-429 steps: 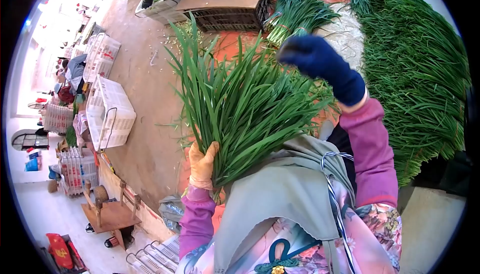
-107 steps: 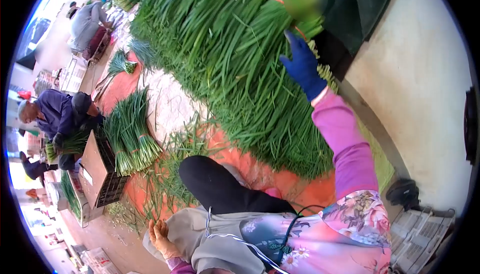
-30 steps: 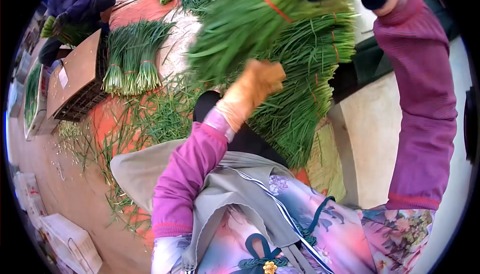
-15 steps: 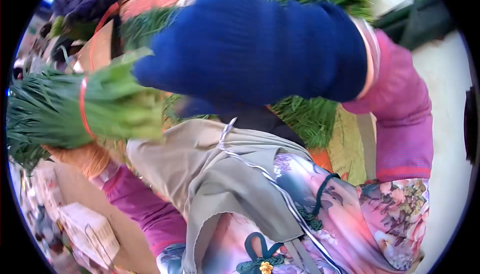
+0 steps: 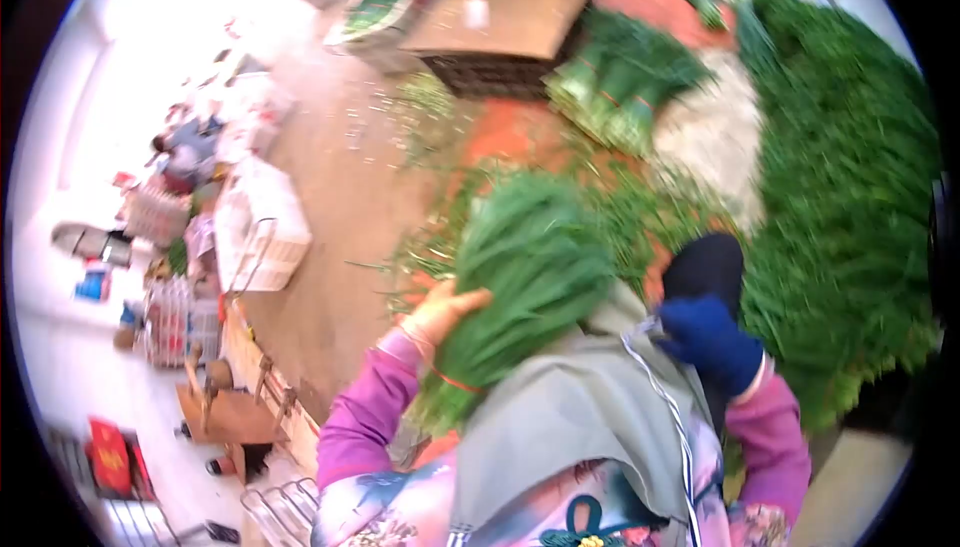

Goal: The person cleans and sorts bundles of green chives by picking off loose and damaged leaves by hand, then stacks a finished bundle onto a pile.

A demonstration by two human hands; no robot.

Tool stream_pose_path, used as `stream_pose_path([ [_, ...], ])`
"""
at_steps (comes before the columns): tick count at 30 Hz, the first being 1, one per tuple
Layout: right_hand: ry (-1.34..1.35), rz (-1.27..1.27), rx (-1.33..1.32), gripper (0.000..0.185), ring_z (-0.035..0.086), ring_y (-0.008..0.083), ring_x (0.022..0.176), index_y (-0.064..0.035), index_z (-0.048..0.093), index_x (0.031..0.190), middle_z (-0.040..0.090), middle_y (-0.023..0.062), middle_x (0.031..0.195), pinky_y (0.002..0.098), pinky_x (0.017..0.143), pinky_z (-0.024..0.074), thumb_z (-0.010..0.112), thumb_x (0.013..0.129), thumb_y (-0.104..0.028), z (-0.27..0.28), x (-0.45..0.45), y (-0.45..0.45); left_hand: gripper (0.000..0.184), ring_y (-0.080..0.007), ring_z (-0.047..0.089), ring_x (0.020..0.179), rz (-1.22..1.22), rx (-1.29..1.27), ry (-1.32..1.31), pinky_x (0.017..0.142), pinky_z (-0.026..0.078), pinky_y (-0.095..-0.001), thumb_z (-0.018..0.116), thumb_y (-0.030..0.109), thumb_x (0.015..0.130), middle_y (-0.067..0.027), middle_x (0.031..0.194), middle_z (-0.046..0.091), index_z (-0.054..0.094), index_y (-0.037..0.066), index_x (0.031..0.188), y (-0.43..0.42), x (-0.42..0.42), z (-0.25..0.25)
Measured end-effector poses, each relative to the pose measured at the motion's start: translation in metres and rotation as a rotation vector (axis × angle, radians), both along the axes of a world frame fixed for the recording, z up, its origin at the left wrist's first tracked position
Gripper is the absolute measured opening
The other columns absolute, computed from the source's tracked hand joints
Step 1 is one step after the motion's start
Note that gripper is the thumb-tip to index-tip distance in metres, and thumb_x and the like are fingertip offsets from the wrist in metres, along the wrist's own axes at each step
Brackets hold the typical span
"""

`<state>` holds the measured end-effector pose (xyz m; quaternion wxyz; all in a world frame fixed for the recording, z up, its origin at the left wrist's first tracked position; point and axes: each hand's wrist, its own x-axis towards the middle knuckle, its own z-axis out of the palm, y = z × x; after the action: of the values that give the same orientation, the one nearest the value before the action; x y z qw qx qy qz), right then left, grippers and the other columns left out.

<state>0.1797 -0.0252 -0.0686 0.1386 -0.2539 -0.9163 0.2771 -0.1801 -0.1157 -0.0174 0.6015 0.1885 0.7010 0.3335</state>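
Clasping the bunch (image 5: 540, 262), my left hand (image 5: 443, 315) alone steadies it mid-frame; my right hand (image 5: 712, 345) has dropped lower right, grip unclear.

One held greens bundle (image 5: 535, 277), one orange-gloved hand (image 5: 440, 315), one blue-gloved hand (image 5: 712, 345) and one board-topped crate (image 5: 495, 75) show.

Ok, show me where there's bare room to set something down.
Brown floor between the white crate and the leaf scraps; a smaller pale patch between the tied bundles and the big green pile. Crowded: the orange sheet, strewn with scraps.
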Motion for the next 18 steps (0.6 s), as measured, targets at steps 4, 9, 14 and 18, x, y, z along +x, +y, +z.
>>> stream_pose_path([
  [4, 0.043, 0.011, -0.085, 0.028, 0.060, 0.0320, 0.062, -0.0097, 0.062, 0.092, 0.060, 0.0122, 0.069, 0.0412, 0.054, 0.0459, 0.066, 0.072, -0.028, -0.001, -0.011, -0.003, 0.068, -0.0171, 0.055, 0.100, -0.199, 0.284, 0.136, 0.087, 0.045, -0.0310, 0.067, 0.008, 0.077, -0.0097, 0.116, 0.056, 0.033, 0.004, 0.135, 0.000, 0.002, 0.004],
  [9, 0.031, 0.053, -0.129, 0.025, 0.061, 0.0318, 0.066, -0.0107, 0.062, 0.094, 0.062, 0.0131, 0.074, 0.0399, 0.056, 0.0480, 0.063, 0.075, -0.028, 0.005, -0.018, -0.004, 0.093, -0.0241, 0.050, 0.110, -0.313, 0.198, 0.507, 0.095, 0.039, -0.0317, 0.074, 0.021, 0.070, -0.0161, 0.124, 0.051, 0.017, 0.005, 0.142, 0.000, -0.003, 0.010],
  [14, -0.025, 0.071, -0.105, 0.025, 0.061, 0.0317, 0.066, -0.0103, 0.062, 0.094, 0.062, 0.0128, 0.074, 0.0397, 0.057, 0.0482, 0.060, 0.079, -0.030, 0.008, -0.022, -0.013, 0.106, -0.0280, 0.047, 0.117, -0.267, 0.140, 0.605, 0.098, 0.037, -0.0324, 0.079, 0.034, 0.065, -0.0201, 0.128, 0.048, 0.013, 0.003, 0.143, -0.010, -0.011, 0.008],
  [18, 0.016, 0.100, -0.111, 0.026, 0.060, 0.0316, 0.066, -0.0107, 0.062, 0.097, 0.061, 0.0118, 0.072, 0.0411, 0.056, 0.0466, 0.060, 0.079, -0.029, 0.000, -0.032, -0.018, 0.055, -0.0195, 0.060, 0.094, -0.168, 0.194, 0.332, 0.086, 0.046, -0.0313, 0.074, 0.023, 0.072, -0.0116, 0.105, 0.063, 0.053, 0.000, 0.117, -0.016, -0.032, -0.005],
])
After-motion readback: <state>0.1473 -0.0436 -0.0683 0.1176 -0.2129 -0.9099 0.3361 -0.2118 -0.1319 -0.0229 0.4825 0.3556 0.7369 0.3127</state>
